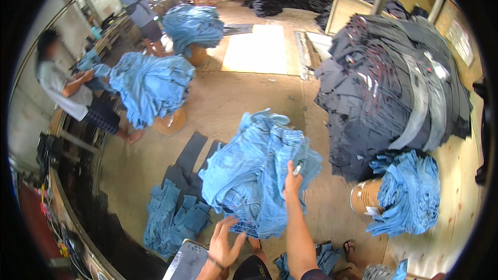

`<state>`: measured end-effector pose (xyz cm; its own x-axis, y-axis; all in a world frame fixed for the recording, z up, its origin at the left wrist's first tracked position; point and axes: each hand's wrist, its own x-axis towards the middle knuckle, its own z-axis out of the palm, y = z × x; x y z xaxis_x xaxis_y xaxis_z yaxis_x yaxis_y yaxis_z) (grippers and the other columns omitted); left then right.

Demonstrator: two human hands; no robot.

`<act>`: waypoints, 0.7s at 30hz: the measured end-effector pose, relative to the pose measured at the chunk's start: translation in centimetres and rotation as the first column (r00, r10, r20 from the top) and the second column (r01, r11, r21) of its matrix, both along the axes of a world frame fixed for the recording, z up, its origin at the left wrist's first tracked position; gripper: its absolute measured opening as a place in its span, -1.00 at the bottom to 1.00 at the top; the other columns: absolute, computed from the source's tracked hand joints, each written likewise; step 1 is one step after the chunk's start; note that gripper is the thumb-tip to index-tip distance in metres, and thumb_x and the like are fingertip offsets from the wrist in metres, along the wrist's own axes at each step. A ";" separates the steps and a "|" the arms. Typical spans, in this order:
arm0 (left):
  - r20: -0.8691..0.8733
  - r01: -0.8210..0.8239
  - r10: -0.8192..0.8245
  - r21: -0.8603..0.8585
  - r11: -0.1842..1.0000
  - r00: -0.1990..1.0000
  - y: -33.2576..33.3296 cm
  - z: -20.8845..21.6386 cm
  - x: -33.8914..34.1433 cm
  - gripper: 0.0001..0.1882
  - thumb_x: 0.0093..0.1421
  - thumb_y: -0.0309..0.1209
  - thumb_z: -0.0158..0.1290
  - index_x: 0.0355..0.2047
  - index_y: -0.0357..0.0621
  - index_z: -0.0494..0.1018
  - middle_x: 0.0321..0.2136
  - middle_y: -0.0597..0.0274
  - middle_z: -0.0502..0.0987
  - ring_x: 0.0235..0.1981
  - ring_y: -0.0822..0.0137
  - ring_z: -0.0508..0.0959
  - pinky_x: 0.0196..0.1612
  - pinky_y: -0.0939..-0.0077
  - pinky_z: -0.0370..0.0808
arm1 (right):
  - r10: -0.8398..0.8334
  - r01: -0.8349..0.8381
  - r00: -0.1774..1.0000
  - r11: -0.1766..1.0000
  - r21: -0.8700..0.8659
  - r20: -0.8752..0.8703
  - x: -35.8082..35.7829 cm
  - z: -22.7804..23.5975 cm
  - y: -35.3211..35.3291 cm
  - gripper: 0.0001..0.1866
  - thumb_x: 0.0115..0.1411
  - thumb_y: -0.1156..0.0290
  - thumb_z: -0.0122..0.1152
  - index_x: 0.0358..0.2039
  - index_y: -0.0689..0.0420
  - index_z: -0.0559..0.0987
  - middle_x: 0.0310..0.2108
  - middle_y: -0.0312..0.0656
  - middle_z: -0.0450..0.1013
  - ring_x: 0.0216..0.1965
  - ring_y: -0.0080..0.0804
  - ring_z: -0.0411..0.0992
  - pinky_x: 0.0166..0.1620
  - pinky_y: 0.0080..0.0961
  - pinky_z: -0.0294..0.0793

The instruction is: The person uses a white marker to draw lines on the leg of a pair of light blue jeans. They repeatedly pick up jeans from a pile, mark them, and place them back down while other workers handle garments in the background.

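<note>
Your right grip (291,183) is clenched around a small pale object (297,170) (too small to tell its kind) at the right side of the large heap of light blue denim trousers (249,163), which sits in the centre of the frame. Your left grip (222,246), at lower centre, is released, its fingers spread just beside the heap's bottom edge; whether they touch the cloth you cannot tell from here. Left of your left wrist, at the bottom of the frame, is a grey flat-topped object (185,262).

Lower left of centre, a crumpled pile of blue denim (174,223) lies on the tan floor (249,93), touching a dark grey pair of trousers (189,163) spread flat. At lower right, blue denim garments (410,194) hang over a brown cylindrical drum (365,197), below a tall mound of dark grey garments (363,103).
</note>
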<state>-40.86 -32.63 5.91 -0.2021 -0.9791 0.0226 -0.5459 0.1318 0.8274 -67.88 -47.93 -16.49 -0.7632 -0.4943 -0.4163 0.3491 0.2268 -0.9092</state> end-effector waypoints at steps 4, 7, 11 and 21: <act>0.020 0.236 -0.239 0.107 0.966 0.971 -9.0 -5.2 -6.9 -0.59 0.36 -0.21 0.20 0.10 -0.19 0.51 0.05 -0.18 0.56 0.11 -0.25 0.55 0.14 -0.01 0.53 | -0.056 0.058 0.995 0.998 0.016 -0.088 -2.1 -0.6 0.5 -0.31 0.27 -0.12 0.46 -0.06 0.40 0.68 -0.15 -0.05 0.64 -0.17 -0.26 0.55 -0.06 -0.25 0.52; 0.064 0.306 -0.321 0.172 0.936 0.945 -10.7 -7.9 -10.3 -0.61 0.37 -0.19 0.20 0.08 -0.17 0.55 0.03 -0.16 0.59 0.07 -0.18 0.59 0.14 0.05 0.53 | 0.089 -0.068 0.994 0.962 0.264 -0.067 -7.0 -1.1 0.1 -0.16 0.18 -0.23 0.49 0.01 0.43 0.67 -0.03 0.04 0.64 -0.06 -0.14 0.59 0.02 -0.23 0.54; 0.002 0.298 -0.303 0.174 0.939 0.953 -8.9 -9.4 -11.8 -0.62 0.37 -0.19 0.21 0.07 -0.16 0.57 0.04 -0.12 0.59 0.07 -0.15 0.61 0.14 0.07 0.54 | 0.274 -0.238 0.962 0.851 0.468 -0.009 -8.9 -2.0 -0.5 -0.02 -0.03 -0.27 0.64 -0.02 0.51 0.65 -0.01 0.10 0.63 -0.05 -0.14 0.61 0.05 -0.19 0.56; 0.015 0.114 -0.126 0.329 0.938 0.992 -7.5 -9.2 -5.3 -0.48 0.32 -0.15 0.26 0.16 -0.18 0.49 0.06 -0.17 0.55 0.09 -0.14 0.58 0.12 0.03 0.53 | 0.161 -0.152 0.985 0.981 -0.118 0.067 -3.2 5.2 -1.6 -0.30 0.08 0.41 0.59 0.21 0.34 0.52 0.10 -0.04 0.58 0.05 -0.19 0.55 0.19 -0.29 0.47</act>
